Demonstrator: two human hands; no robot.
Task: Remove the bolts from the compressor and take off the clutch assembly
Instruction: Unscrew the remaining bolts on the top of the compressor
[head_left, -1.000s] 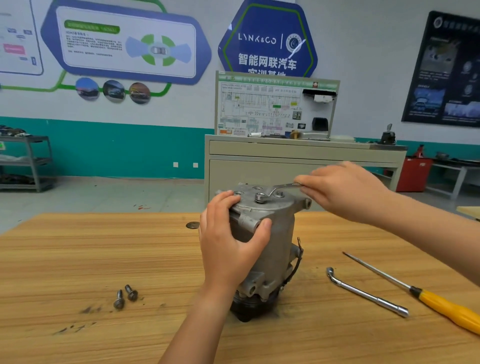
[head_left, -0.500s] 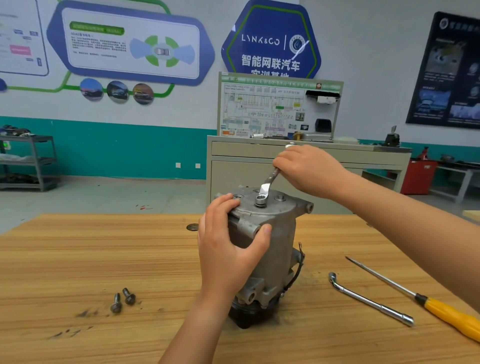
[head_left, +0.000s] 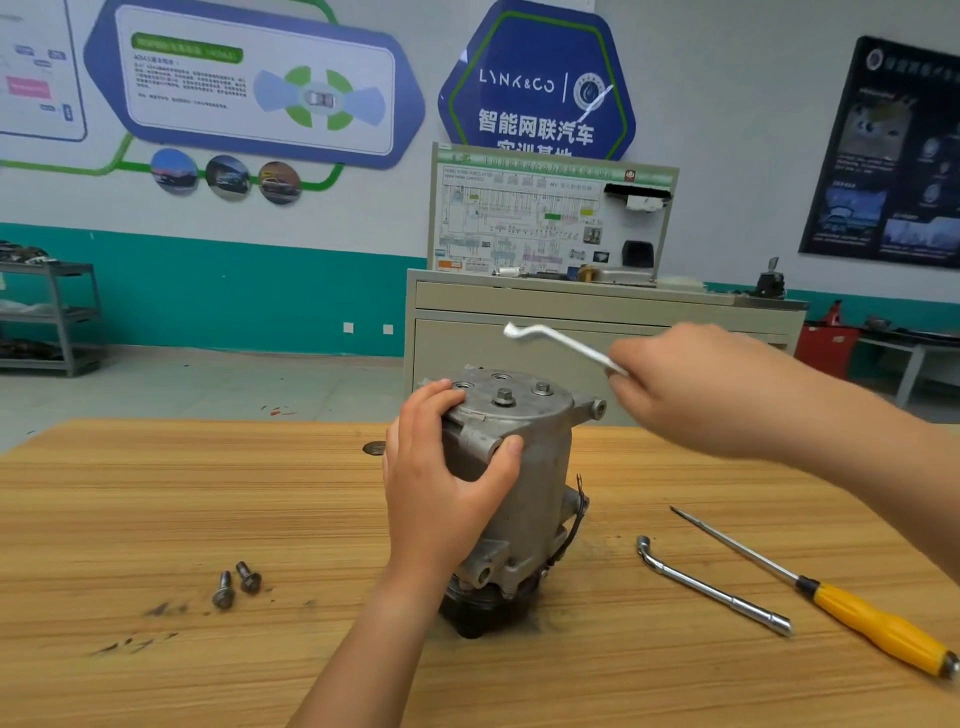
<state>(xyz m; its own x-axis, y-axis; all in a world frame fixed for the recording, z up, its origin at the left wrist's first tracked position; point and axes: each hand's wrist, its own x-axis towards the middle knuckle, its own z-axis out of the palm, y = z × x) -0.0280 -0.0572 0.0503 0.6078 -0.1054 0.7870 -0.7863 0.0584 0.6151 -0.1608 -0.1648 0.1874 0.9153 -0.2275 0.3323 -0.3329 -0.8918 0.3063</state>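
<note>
Nearest me, at about 4 o'clock on the bench (head_left: 156, 493), I see a screwdriver (head_left: 878, 626) with a yellow handle, and just to its left a bent socket wrench (head_left: 714, 590), the two lying apart. At 8 o'clock two loose bolts (head_left: 236, 583) lie side by side among dark smudges on the wood.

At the middle the compressor (head_left: 524, 499) stands upright on its dark lower end. My left hand (head_left: 447, 488) wraps its upper body from the 9 o'clock side, grip pressed around the housing, thumb on a lug at the front and fingertips on the top rim. On the top plate I make out two bolt heads (head_left: 503, 397) still seated and two open holes near the fingertips.

My right hand (head_left: 711, 389), up at 1 o'clock, pinches a spanner (head_left: 563, 344) by one end. Its other end hangs in the air above the compressor, clear of the bolts; its head is blurred, so I think it is a ring end.

Beyond the bench stands a grey cabinet (head_left: 597, 322) with a wiring board.
</note>
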